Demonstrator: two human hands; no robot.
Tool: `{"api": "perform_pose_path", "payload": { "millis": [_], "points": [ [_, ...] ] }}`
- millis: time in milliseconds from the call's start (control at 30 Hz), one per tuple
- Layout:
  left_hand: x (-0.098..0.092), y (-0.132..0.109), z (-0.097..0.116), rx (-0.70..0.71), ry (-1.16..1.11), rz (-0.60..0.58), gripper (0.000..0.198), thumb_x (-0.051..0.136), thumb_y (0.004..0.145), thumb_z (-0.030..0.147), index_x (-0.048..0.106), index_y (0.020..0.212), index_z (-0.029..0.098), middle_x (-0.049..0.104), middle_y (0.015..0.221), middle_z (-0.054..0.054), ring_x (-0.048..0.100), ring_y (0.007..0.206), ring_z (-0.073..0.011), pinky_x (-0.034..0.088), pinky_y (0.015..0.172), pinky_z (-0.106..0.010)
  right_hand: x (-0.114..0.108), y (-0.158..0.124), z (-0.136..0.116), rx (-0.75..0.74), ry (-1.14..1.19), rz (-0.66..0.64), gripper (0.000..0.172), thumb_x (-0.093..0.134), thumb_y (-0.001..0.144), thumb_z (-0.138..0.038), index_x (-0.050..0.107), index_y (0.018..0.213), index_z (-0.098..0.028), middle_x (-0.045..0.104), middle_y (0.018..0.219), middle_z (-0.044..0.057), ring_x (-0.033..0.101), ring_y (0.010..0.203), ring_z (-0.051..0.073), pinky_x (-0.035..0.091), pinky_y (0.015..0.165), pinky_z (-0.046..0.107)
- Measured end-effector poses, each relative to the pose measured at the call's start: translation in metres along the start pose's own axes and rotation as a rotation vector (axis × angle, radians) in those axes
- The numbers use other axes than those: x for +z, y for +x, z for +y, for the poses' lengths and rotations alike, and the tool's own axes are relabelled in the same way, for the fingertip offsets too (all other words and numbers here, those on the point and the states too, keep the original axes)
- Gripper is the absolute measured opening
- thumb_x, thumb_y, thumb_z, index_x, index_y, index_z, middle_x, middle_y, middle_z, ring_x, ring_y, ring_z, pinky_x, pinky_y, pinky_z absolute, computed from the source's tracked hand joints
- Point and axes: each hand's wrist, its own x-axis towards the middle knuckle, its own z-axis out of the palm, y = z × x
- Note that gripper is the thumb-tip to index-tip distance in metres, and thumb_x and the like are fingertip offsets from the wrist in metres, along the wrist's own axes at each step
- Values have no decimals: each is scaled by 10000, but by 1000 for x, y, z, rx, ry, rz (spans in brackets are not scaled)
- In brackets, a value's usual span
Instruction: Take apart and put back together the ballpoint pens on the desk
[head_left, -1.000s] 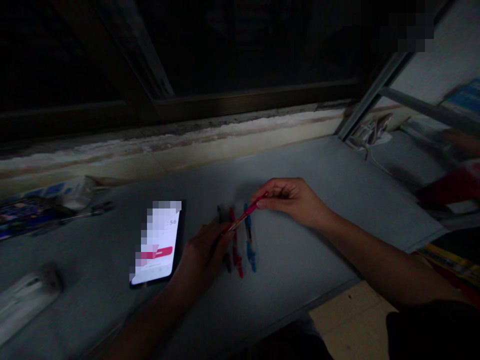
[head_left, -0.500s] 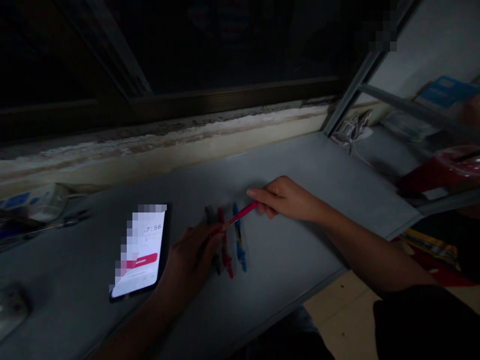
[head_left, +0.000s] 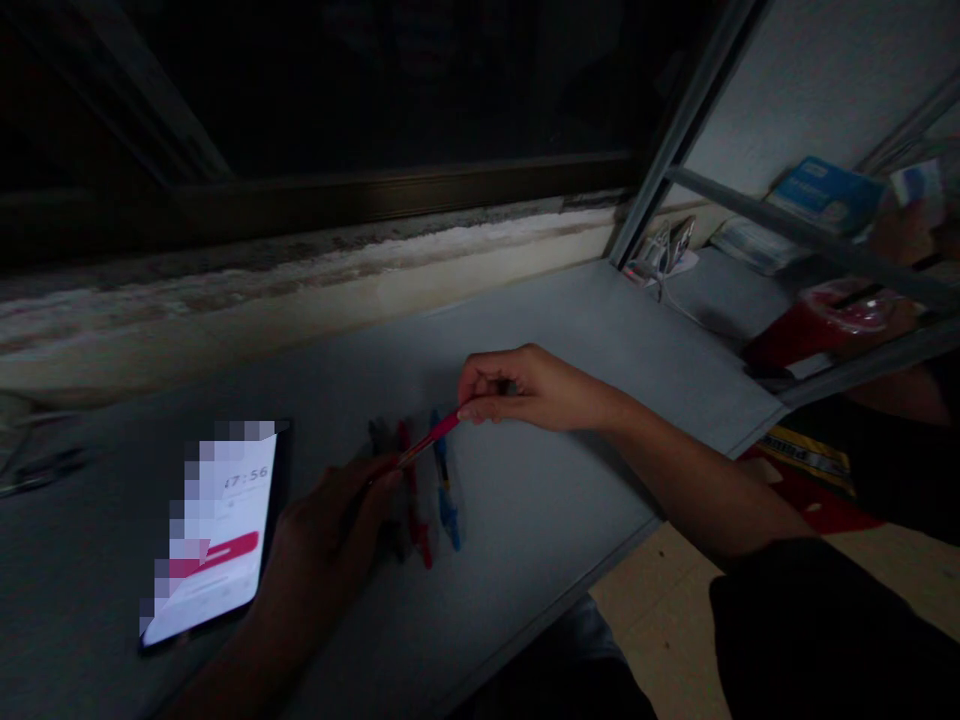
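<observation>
In the head view a slim pink-red pen (head_left: 433,436) spans the space between both hands, tilted up to the right. My left hand (head_left: 337,530) is closed on its lower end. My right hand (head_left: 517,388) pinches the upper end between thumb and fingers. Beneath the held pen, three pens lie side by side on the grey table: a dark pen (head_left: 376,434) partly hidden by my left hand, a red pen (head_left: 415,515), and a blue pen (head_left: 448,500) nearest my right hand.
A lit phone (head_left: 217,590) lies left of my left hand. At right, a metal frame (head_left: 637,220) borders another desk with a red cup (head_left: 817,320) and a blue box (head_left: 821,195). A person sits there. A window ledge (head_left: 315,270) runs behind the table.
The view has swung right, so the table things sit further left. My right hand has turned over at the pen's upper end, its thumb now lower. Both hands still hold the pen.
</observation>
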Motion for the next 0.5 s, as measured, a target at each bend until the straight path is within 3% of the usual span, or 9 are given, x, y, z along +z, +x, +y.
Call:
{"api": "perform_pose_path", "payload": {
  "millis": [267,400,500],
  "points": [
    [0,-5,2,159,118,31,313,472,1065,371,720,1174,215,777,965,-50,725,813,-215,560,693,-313,9,1,2,33,-262,-99,403,414,1084,-437,506,782,-187,490,591,-56,485,520,88,400,637,261],
    [-1,-6,8,291,212,75,267,486,1070,303,704,1173,190,723,822,-25,680,723,-196,529,705,-311,9,1,3,64,-189,-121,457,406,1074,-514,506,767,-190,481,556,-61,497,519,96,406,627,263],
    [-2,-7,14,337,235,125,263,521,1055,232,652,1280,196,683,779,-5,643,686,-180,513,694,-300,11,2,3,126,-43,-64,498,445,1039,-586,526,756,-185,469,530,-72,475,502,88,393,594,254]
  ]
}}
